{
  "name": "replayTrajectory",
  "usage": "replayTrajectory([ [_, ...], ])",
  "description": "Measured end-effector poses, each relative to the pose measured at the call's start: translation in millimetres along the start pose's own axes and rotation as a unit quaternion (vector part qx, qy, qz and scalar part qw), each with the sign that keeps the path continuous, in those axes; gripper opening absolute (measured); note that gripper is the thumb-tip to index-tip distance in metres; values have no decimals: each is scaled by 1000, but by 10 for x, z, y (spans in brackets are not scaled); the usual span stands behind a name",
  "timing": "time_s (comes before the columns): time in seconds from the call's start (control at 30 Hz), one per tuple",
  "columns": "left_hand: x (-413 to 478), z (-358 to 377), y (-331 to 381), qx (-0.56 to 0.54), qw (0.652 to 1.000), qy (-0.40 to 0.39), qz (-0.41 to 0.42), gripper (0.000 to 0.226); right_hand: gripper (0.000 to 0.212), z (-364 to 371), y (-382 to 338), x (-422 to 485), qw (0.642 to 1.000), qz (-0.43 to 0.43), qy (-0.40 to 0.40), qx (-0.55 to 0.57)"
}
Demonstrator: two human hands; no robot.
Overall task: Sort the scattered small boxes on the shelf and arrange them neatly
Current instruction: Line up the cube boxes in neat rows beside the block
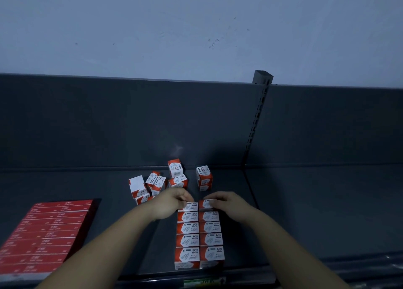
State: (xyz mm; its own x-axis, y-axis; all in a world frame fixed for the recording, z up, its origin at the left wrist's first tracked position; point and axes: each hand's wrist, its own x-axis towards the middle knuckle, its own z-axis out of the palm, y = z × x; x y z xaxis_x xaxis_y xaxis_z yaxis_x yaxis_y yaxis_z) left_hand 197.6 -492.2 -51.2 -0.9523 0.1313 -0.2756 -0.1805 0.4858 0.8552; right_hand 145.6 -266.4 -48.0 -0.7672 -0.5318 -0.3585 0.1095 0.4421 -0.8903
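On the dark shelf [87,184], your left hand [172,203] pinches the left row's end box [192,206]; your right hand [227,201] grips the right row's end box [205,203].

Left hand [174,203]; right hand [226,202]; seemingly bare

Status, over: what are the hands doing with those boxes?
Left hand pinches left row's far box; right hand pinches right row's far box. Loose boxes behind. Nothing blocking.
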Motion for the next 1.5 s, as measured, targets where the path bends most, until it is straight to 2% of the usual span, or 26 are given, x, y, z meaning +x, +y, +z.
replayTrajectory([
  [0.7, -102, 35, -2, -19, 999, 24, 27, 16, 18, 1, 17, -73, 1000, 0, -11, 21],
  [1.17, -154, 55, 21, -46, 998, 29, 6, 16, 19, -4, -4, -113, 1000, 1, -6, -4],
  [1.37, -158, -40, 139, -50, 997, 54, 15, 17, 17, -92, -23, -20, 999, -1, 41, -11],
  [1.5, -134, -160, 199, -115, 989, 95, 4, 15, 16, -124, -54, 59, 994, -2, 107, -22],
])
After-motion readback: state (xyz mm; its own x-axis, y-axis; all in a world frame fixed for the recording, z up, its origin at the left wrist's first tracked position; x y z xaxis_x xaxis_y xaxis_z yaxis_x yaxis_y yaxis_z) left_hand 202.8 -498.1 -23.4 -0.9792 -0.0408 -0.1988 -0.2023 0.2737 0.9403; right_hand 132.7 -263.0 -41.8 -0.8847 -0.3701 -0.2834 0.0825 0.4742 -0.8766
